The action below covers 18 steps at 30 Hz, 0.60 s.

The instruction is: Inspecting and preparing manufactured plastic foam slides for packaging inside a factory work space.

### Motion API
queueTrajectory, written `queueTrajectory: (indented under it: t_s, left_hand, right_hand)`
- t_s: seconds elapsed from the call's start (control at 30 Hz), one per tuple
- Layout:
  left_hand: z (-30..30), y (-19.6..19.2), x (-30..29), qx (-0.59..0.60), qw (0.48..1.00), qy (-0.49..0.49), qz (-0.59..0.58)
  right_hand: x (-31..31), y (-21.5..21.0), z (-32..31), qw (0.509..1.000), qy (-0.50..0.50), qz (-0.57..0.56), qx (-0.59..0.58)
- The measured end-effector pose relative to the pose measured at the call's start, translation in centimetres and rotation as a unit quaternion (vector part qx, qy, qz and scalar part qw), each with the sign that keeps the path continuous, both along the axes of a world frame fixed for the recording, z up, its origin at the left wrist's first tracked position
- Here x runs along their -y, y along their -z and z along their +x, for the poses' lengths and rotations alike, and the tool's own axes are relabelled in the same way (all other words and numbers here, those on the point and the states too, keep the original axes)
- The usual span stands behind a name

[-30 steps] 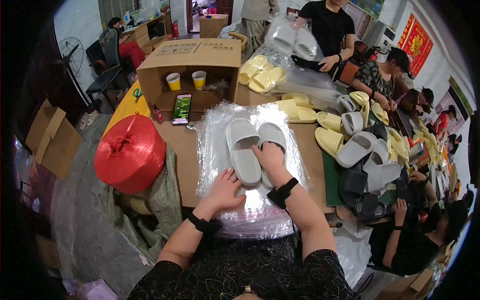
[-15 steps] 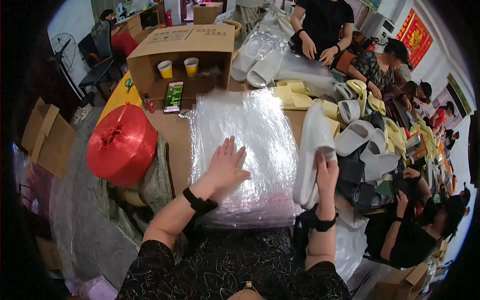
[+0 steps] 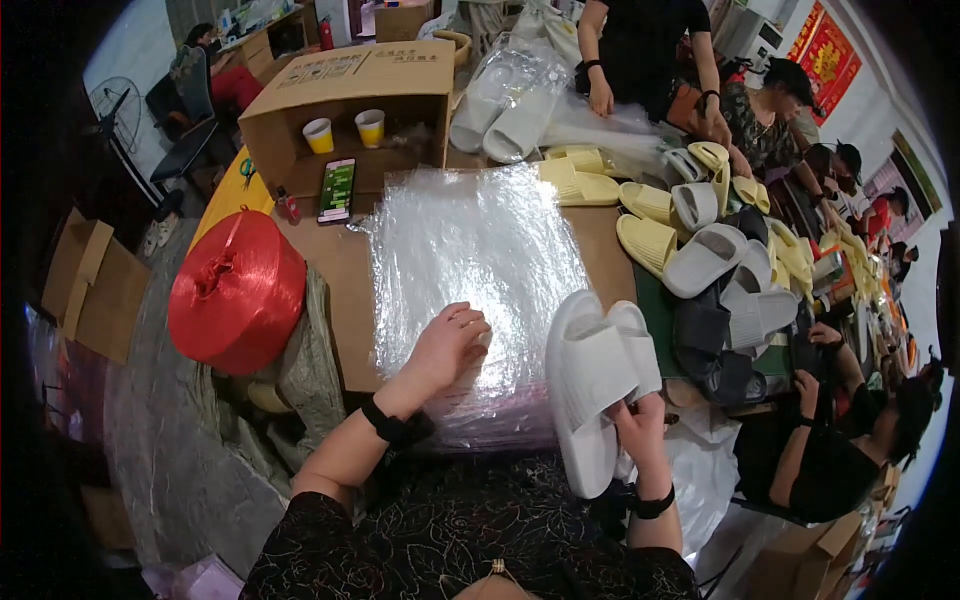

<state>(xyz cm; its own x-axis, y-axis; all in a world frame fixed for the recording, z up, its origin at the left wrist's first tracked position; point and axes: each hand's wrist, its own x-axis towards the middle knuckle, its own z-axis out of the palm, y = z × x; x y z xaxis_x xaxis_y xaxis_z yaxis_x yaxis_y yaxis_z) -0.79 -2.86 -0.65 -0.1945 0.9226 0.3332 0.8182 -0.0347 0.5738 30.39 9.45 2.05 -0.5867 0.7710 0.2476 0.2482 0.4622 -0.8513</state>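
A stack of clear plastic bags (image 3: 470, 240) lies flat in front of me, with pinkish edges on the near side. My left hand (image 3: 452, 345) rests on its lower middle, fingers curled in; whether they pinch a bag is hidden. At the right side of the stack, my right hand (image 3: 641, 425) grips a pair of white slippers (image 3: 583, 385) at the heel end. One slipper overlaps the other, toes pointing away from me, and the nearer one reaches over the table's front edge.
A red roll of plastic twine (image 3: 238, 295) stands left. Behind the bags are an open carton (image 3: 345, 80) with two cups, a phone (image 3: 337, 190) and a small bottle (image 3: 287, 205). Yellow slippers (image 3: 648, 240), grey and black ones crowd the right. Co-workers sit and stand beyond.
My left hand has gone from flat and spread to curled on the bags. The right hand has lowered and turned the slippers, so both now show. A standing co-worker's hands have moved apart.
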Motion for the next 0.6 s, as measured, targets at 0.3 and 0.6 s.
queueTrajectory:
  t_s: [0.3,0.6]
  left_hand:
    - [-1.0,0.8,0.3,-0.103,0.995,-0.012,0.001]
    - [0.6,-4.2,-0.9,0.125,0.989,-0.062,0.047]
  right_hand:
    - [1.7,-2.3,-1.5,0.985,-0.130,-0.003,0.112]
    - [1.7,-1.9,-2.9,0.964,-0.168,0.110,0.175]
